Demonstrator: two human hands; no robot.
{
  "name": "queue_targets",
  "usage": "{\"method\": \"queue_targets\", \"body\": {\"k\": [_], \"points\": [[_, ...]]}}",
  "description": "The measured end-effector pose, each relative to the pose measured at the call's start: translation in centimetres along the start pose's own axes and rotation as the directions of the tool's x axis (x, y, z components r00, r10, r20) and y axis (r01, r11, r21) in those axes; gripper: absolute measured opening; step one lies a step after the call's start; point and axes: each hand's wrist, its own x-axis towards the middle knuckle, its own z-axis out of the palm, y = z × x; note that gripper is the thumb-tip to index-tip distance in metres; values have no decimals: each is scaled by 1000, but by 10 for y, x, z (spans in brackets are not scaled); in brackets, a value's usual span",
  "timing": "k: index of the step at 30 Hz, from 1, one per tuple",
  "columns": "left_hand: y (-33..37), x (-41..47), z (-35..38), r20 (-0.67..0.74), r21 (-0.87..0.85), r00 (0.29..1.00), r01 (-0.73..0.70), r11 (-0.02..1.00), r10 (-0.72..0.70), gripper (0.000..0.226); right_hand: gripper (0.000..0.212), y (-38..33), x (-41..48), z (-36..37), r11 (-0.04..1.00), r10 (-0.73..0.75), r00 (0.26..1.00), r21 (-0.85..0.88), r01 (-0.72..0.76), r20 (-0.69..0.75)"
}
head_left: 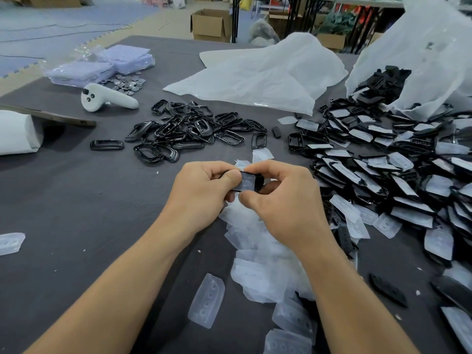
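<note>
Both hands meet over the middle of the dark table (pixel 76 200) and hold one small black plastic shell (pixel 249 182) with a translucent pad in it. My left hand (pixel 204 190) grips its left end, thumb on top. My right hand (pixel 281 200) pinches its right end between thumb and curled fingers. Under the hands lies a heap of translucent rubber pads (pixel 258 254). A pile of empty black frames (pixel 189 131) lies beyond the hands. To the right spreads a big pile of black shells with pads (pixel 383 175).
A torn plastic bag (pixel 421 60) at the far right spills more black parts. A flat white bag (pixel 260 72) lies at the back. A white controller (pixel 107 98), coin cells (pixel 127 83) and packets of pads (pixel 102 65) sit at the back left. A single pad (pixel 207 300) lies near my left forearm.
</note>
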Motion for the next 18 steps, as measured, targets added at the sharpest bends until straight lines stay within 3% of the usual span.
{"method": "queue_targets", "body": {"k": [2,4,7,10,12,15,18], "points": [[1,-1,-1,-57,49,998,-12,999,15,24,33,0,1,-3,999,6,1000,-36,-7,-29],[0,1,-7,-189,201,979,-36,979,75,26,32,3,4,-10,995,0,997,-103,-8,-79],[-1,7,-18,-372,460,914,32,887,160,19,35,11,12,-27,958,-89,946,-288,-5,-312],[-8,19,-28,-372,518,918,87,851,133,12,71,21,19,-44,866,-20,883,-449,-219,-469],[-13,25,-32,-284,566,946,33,824,158,25,78,24,19,-45,831,12,893,-492,-258,-449],[-20,35,-37,-198,695,962,3,719,188,49,59,21,16,-29,840,-38,937,-520,-158,-346],[-25,41,-40,-159,794,984,83,602,74,62,41,18,14,-12,850,-80,969,-524,-56,-233]]}}
